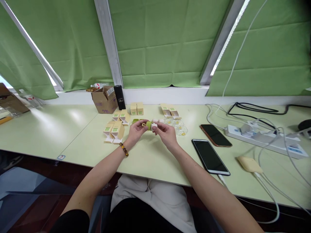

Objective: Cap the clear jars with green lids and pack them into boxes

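Note:
Over the middle of the table, my left hand (136, 132) pinches a small green cap-like piece (148, 125) with a cream loop on its left side. My right hand (167, 133) has its fingers closed on a small white piece (154, 126), which touches the green one; whether they are joined I cannot tell. Behind my left fingers lie more green pieces (135, 120), partly hidden. Some white pieces (159, 120) show behind my right hand. Just right of it are several clear plastic containers (182, 130) with yellow marks.
Several cream boxes with green labels (118, 130) stand left of my hands, others farther back (137, 108). A cardboard box (105, 101) and black cylinder (119, 97) are by the wall. Two phones (210, 156) (215, 135), a power strip (264, 139) and cables lie at right.

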